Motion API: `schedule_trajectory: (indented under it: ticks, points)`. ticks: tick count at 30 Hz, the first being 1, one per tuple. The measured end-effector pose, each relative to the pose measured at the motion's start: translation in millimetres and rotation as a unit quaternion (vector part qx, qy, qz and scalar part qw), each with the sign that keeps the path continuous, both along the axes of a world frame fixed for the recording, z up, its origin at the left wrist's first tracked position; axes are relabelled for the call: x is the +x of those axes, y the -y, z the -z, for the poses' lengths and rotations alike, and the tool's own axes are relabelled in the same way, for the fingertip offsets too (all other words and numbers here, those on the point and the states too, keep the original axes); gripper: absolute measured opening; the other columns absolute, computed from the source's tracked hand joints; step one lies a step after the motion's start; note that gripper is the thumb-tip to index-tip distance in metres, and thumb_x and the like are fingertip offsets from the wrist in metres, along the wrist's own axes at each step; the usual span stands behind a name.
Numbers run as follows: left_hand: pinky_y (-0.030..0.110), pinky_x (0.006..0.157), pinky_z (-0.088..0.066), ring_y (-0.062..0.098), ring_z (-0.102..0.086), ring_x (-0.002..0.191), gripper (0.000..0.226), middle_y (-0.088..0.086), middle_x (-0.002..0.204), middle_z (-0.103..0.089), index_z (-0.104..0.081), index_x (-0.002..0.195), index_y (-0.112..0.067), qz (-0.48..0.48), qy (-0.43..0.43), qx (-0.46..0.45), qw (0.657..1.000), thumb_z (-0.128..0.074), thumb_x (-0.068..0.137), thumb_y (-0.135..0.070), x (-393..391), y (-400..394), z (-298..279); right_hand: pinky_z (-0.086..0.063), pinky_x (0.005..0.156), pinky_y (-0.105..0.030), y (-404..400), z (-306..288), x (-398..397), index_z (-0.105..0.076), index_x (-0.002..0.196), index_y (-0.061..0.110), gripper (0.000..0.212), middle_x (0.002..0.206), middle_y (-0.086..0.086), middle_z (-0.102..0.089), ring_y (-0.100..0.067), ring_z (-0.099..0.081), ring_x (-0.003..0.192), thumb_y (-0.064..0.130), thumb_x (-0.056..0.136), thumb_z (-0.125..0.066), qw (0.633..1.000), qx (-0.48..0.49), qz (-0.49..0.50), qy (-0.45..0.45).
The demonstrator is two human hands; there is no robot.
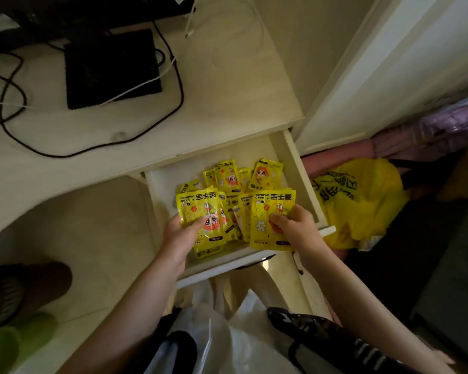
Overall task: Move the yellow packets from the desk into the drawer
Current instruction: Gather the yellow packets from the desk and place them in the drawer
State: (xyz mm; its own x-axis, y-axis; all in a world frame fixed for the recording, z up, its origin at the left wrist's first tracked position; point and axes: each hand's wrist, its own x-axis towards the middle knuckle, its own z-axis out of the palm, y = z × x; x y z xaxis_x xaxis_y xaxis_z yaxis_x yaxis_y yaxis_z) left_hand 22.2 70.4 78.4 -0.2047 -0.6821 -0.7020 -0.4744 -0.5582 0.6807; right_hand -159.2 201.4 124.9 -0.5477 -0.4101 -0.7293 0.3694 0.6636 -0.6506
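Presently both hands are inside the open drawer (299,168), which is pulled out from under the cream counter (227,85). The left hand (183,236) has its fingers (197,222) clenched on a yellow packet (200,209) at the drawer's left front. The right hand (295,221) has its fingers (277,220) pinching a second stack of packets (268,222) at the right front. Further loose packets (227,176) lie flat in the drawer behind and between these, overlapping one another. No packets are visible on the counter, which carries a black pad (111,68) and black cables (173,85). A yellow plastic bag (362,201) lies on the floor just right of the drawer.
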Motion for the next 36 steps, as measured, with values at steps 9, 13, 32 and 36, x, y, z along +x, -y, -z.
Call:
schedule_trajectory:
  ticks: [9,13,32,36]
  points:
    - [0.045,0.102,-0.04,0.026,-0.05,0.125,0.061,0.002,0.133,-0.055,-0.047,0.136,-0.017,-0.079,0.055,0.052,0.994,-0.072,0.082,-0.03,-49,11,58,-0.055,0.077,-0.037,41,63,-66,-0.059,0.098,0.017,0.01,0.093,-0.005,-0.067,-0.021,-0.065,0.085,0.014,0.088,-0.06,0.999,0.031,-0.039,-0.004]
    - [0.055,0.105,-0.036,0.029,-0.044,0.131,0.088,0.008,0.147,-0.043,-0.035,0.144,-0.018,-0.104,0.071,0.085,0.988,-0.078,0.071,-0.04,-65,37,91,-0.054,0.078,-0.036,71,103,-78,-0.06,0.093,0.018,0.008,0.093,-0.005,-0.067,-0.022,-0.065,0.086,0.013,0.087,-0.059,0.998,0.05,-0.027,0.015]
    - [0.041,0.082,-0.055,0.028,-0.065,0.093,0.032,0.01,0.106,-0.068,-0.067,0.11,-0.011,-0.064,0.181,-0.042,0.98,-0.07,0.083,-0.028,-72,119,140,-0.043,0.049,-0.022,143,167,-122,-0.063,0.103,0.005,0.019,0.091,-0.007,-0.065,-0.015,-0.059,0.068,0.019,0.09,-0.061,0.971,0.12,-0.165,-0.123]
    - [0.028,0.076,-0.048,0.024,-0.063,0.084,0.026,0.009,0.104,-0.069,-0.067,0.11,-0.014,-0.025,0.179,-0.048,0.982,-0.066,0.086,-0.023,-57,105,124,-0.04,0.049,-0.023,125,150,-119,-0.056,0.1,0.005,0.011,0.089,-0.007,-0.058,-0.019,-0.054,0.069,0.007,0.09,-0.053,0.949,0.16,-0.225,-0.153]
